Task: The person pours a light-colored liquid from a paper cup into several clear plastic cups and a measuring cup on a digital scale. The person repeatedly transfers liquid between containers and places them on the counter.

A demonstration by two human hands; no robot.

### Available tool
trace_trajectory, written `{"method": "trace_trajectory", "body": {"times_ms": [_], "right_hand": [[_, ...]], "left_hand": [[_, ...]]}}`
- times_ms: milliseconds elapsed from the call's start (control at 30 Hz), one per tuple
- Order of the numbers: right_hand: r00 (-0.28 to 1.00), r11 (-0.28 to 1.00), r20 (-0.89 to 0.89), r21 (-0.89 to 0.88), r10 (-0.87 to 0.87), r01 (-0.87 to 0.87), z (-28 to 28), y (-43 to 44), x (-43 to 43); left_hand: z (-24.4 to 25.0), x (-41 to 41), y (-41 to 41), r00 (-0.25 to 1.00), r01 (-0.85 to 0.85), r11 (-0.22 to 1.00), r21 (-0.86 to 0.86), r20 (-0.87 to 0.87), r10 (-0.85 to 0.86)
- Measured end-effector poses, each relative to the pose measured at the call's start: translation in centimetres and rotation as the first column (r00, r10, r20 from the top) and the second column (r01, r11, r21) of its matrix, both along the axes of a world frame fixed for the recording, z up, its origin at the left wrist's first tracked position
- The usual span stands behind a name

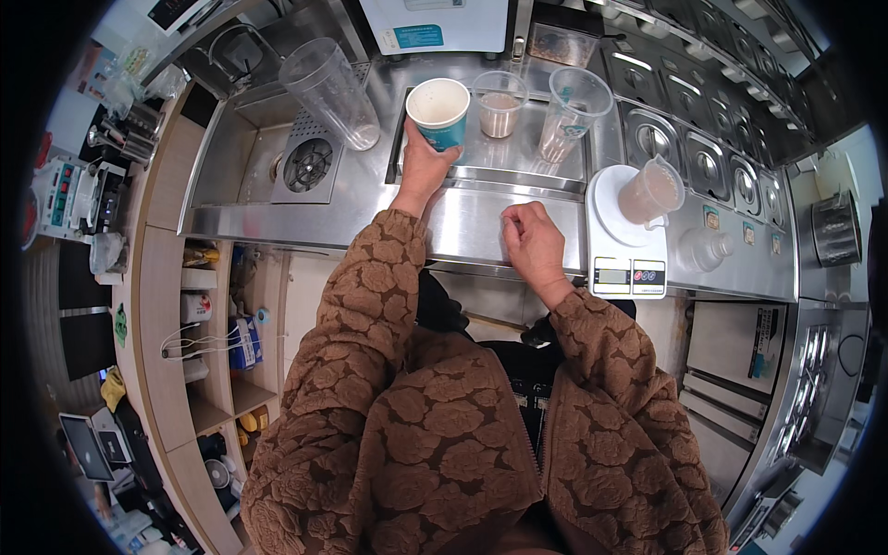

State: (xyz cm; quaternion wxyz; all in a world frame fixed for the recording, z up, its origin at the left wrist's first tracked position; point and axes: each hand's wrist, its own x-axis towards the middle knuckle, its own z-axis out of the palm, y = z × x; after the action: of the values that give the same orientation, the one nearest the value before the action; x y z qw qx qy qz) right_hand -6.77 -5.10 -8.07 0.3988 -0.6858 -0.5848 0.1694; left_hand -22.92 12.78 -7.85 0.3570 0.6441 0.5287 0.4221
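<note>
My left hand (pixel 424 161) is wrapped around a teal and white paper cup (pixel 444 132), which stands upright over a recessed steel tray (pixel 499 165). The cup's inside looks pale, with some specks near the rim. My right hand (pixel 535 239) is loosely curled at the counter's front edge, with nothing visible in it. Right of the paper cup are a small clear plastic cup (pixel 499 119) holding a brownish drink and a taller clear printed cup (pixel 567 128) with some brownish contents low inside. On a white digital kitchen scale (pixel 602 246) sits a plastic measuring jug (pixel 649 193) of light brown liquid.
A tall clear container (pixel 331 90) leans near a cup rinser (pixel 309 168) and the sink (pixel 243 163). Lidded steel pans (pixel 652 135) line the right back. A clear bottle (pixel 706 251) lies right of the scale. A white machine (pixel 444 21) stands behind the tray.
</note>
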Motion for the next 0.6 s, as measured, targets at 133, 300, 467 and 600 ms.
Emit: {"method": "trace_trajectory", "body": {"times_ms": [133, 300, 467, 600], "right_hand": [[1.000, 1.000, -0.012, 0.001, 0.007, -0.007, 0.17, -0.03, -0.06], [1.000, 1.000, 0.004, -0.004, 0.007, -0.007, 0.02, 0.00, 0.01], [1.000, 1.000, 0.009, 0.016, 0.008, -0.008, -0.05, -0.01, 0.03], [1.000, 1.000, 0.008, 0.013, 0.007, -0.008, -0.08, -0.01, 0.01]], "left_hand": [[-0.45, -0.14, 0.19, 1.000, 0.015, 0.999, 0.049, -0.019, -0.014], [-0.33, 0.06, 0.08, 0.998, 0.010, 1.000, 0.025, -0.068, -0.008], [-0.22, -0.01, -0.03, 0.999, -0.025, 0.998, 0.064, -0.022, 0.027], [-0.05, -0.07, -0.11, 0.999, -0.037, 0.998, 0.052, -0.004, 0.038]]}}
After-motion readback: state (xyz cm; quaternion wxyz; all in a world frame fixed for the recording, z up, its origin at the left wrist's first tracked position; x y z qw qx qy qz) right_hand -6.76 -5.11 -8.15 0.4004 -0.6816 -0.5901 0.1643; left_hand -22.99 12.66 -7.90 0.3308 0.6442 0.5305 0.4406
